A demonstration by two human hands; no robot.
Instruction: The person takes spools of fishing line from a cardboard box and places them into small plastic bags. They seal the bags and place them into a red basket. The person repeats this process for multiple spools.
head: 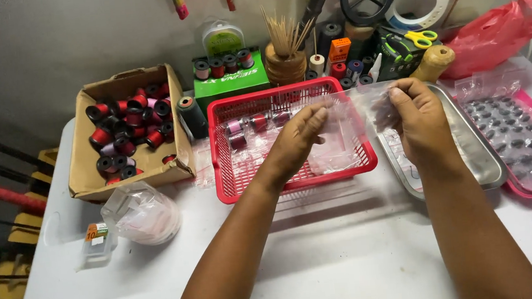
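Here, at the centre of the frame, two bare hands stretch a small clear plastic bag (347, 120) between them above a red basket (294, 173). The left hand (300, 137) pinches the bag's left edge with fingertips closed on it; the right hand (417, 114) pinches the right edge the same way. Thread spools (248, 125) lie in the basket's upper left corner. A metal tray (471, 144) sits just right of the basket, and a cardboard box (126, 133) of red and black spools sits at left on the white table (327, 259).
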